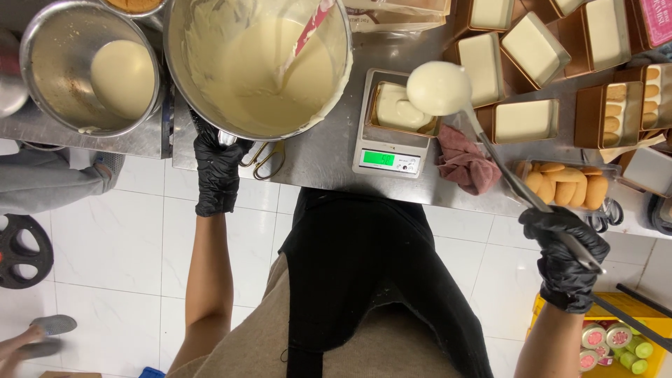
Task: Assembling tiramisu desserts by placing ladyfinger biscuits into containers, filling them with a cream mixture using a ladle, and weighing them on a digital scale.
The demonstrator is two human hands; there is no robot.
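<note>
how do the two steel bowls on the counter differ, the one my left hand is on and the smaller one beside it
The large bowl, gripped at its rim by the left hand, is wider; the small bowl stands apart, untouched. The large bowl is thickly coated with pale cream up its wall and holds a pink spatula; the small bowl has only a shallow pool at the bottom, with bare, smeared walls and no tool. Both are round steel and hold pale cream.

Right hand (565, 262) holds ladle (439, 88) (cream-coated) above scale (389, 158).
</note>
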